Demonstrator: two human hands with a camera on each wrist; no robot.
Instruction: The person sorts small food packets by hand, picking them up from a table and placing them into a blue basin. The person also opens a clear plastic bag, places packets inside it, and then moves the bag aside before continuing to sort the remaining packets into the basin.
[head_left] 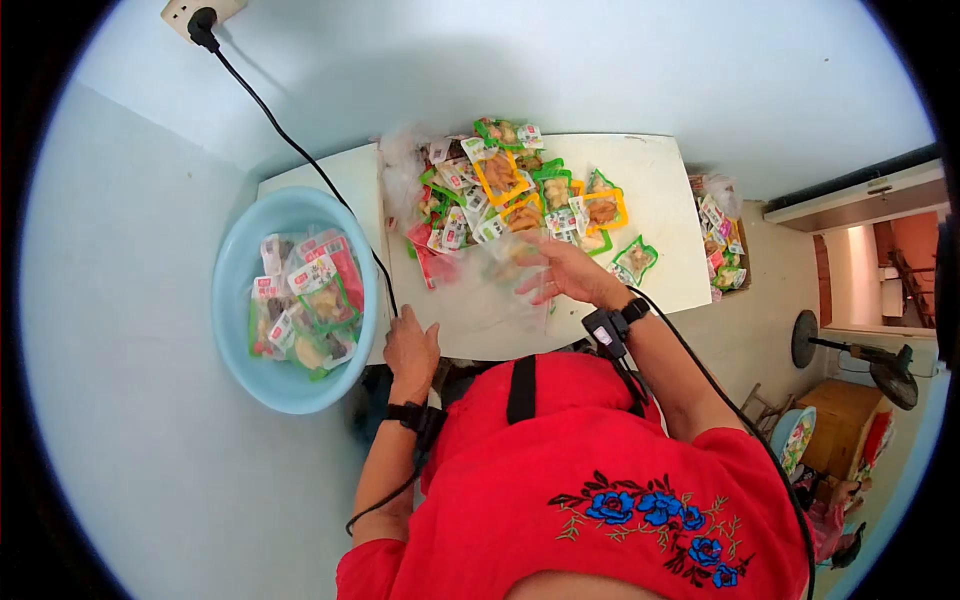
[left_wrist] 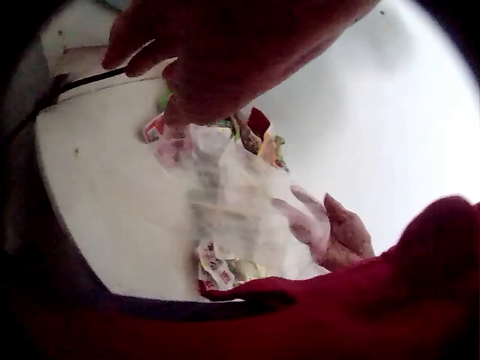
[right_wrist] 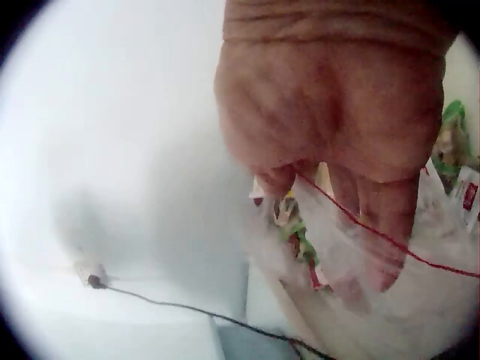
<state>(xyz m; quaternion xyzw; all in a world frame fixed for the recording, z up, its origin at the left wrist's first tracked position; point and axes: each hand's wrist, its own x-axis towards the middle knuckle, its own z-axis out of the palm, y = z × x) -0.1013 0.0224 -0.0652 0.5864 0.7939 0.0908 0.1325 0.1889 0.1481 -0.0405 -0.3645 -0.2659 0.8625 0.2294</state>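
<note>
My right hand [head_left: 568, 272] is over the table with its fingers spread and loosely bent. A clear plastic bag [head_left: 480, 300] covers those fingers; in the right wrist view the thin film [right_wrist: 330, 232] lies over them, and a red string [right_wrist: 375, 229] crosses in front. My left hand [head_left: 410, 345] is at the table's front edge beside the blue basin, its fingers relaxed and nothing in them. Beyond the bag, small snack packets [head_left: 500, 180] in green, orange and white lie heaped on the table.
The light blue basin [head_left: 228, 300] at the left holds several snack packets. A black cable [head_left: 290, 140] runs from a wall socket [head_left: 185, 15] down between basin and table. A box of packets [head_left: 722, 240] stands right of the table, with a fan [head_left: 885, 370] farther off.
</note>
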